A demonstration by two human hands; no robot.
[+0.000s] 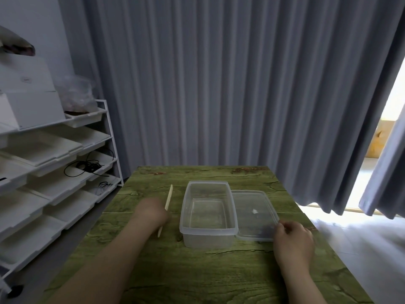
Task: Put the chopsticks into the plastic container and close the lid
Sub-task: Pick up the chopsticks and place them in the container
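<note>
Table (197, 270) carrying everything, green wood-grain top. Plastic container (208, 213) sitting open and empty at centre, long side running away from the person. Lid (252, 213) lying flat just right of it, touching or slightly tucked under the container rim. Left hand (151, 212) reaching over the chopsticks (168, 197), which are lying on the table left of the container; hand is blurred, so cannot tell whether the fingers are closing on them or still apart. Right hand (292, 235) resting at the lid's near right corner, fingers curled loosely against its edge, not clearly pinching. Advice for the pickup: pinching both sticks together near their middle, keeping them parallel to the container's long axis, lowering in flat so neither end is catching the rim.
</note>
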